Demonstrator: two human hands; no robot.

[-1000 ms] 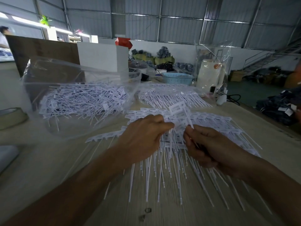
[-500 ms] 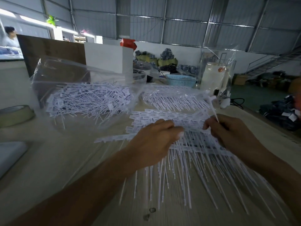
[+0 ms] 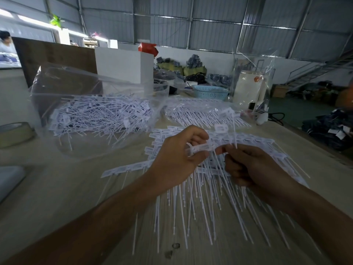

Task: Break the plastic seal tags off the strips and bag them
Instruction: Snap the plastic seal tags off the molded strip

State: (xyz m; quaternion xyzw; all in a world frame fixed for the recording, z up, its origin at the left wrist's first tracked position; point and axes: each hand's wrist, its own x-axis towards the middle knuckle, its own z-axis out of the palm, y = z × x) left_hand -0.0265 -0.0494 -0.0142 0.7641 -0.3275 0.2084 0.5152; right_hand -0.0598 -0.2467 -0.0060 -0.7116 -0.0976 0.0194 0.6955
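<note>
White plastic seal tag strips [image 3: 193,199] lie fanned across the wooden table [image 3: 57,203], tails toward me. My left hand [image 3: 177,159] grips the header of one strip [image 3: 202,148], lifted above the pile. My right hand [image 3: 250,165] pinches loose tags [image 3: 227,119] whose heads stick up above the fingers, right beside the strip's end. A clear plastic bag [image 3: 91,111] lies open at the back left, with several loose tags inside.
A second clear bag of tags [image 3: 200,111] lies beyond the pile. A tape roll [image 3: 15,132] sits at the left edge. A blue basket [image 3: 211,92], a white box [image 3: 124,67] and a brown board [image 3: 55,58] stand at the back. The table edge runs along the right.
My right hand swung out to the right with a tag, then came back to the strip. My left hand has lifted the strip's header off the pile.
</note>
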